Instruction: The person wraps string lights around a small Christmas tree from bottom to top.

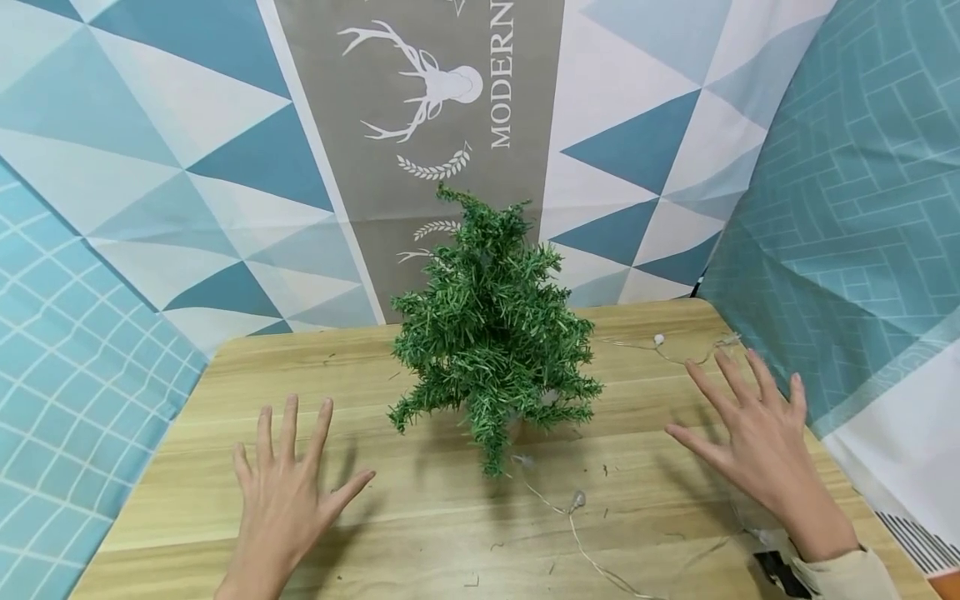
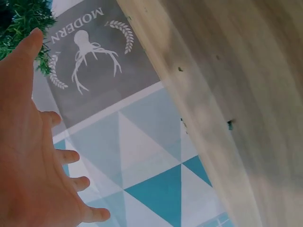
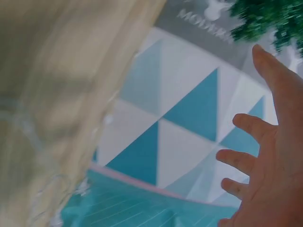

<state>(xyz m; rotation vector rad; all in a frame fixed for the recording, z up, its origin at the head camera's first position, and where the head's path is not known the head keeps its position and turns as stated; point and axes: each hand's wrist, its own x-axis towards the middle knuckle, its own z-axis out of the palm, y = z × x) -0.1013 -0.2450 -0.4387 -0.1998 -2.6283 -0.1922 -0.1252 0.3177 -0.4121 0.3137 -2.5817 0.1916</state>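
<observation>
A small artificial Christmas tree [image 1: 495,325] stands upright in the middle of the wooden table [image 1: 420,533]. To its left, my left hand [image 1: 288,492] hovers with fingers spread and touches nothing. On the other side my right hand [image 1: 757,442] is likewise spread and apart from the tree. A thin wire string of lights [image 1: 577,500] trails from below the tree toward the front edge, and more of its wire [image 1: 660,340] lies at the back right. Both wrist views show bare palms, with green branches [image 2: 28,23] beyond the left thumb. The tree's base is mostly hidden by its branches.
Behind the table hangs a cloth with triangles and a grey deer-head panel [image 1: 442,92]. Blue patterned cloths [image 1: 855,192] close in the sides. Tiny green scraps lie scattered on the tabletop. A dark object [image 1: 780,573] sits by the right sleeve.
</observation>
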